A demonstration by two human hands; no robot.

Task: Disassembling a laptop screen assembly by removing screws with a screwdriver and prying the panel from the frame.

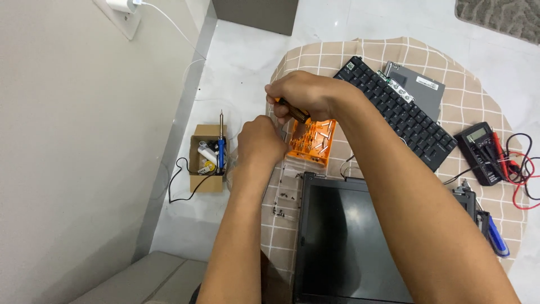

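My right hand (306, 94) is closed around a screwdriver with a black and orange handle (296, 111), held just above an orange bit case (311, 142). My left hand (260, 139) is bunched at the case's left edge, fingertips pinched near the screwdriver's tip; what they pinch is hidden. The case lies open on a beige checked cloth (467, 107) and holds several metal bits. In front of it lies a dark laptop screen panel (349, 236). Small black screws (283, 204) are scattered on the cloth to the panel's left.
A detached black keyboard (399, 112) and a grey metal part (419, 87) lie at the back. A multimeter (481, 152) with red and black leads sits right. A blue-handled tool (498, 236) lies near it. On the floor left stands a cardboard box (207, 160) with a soldering iron.
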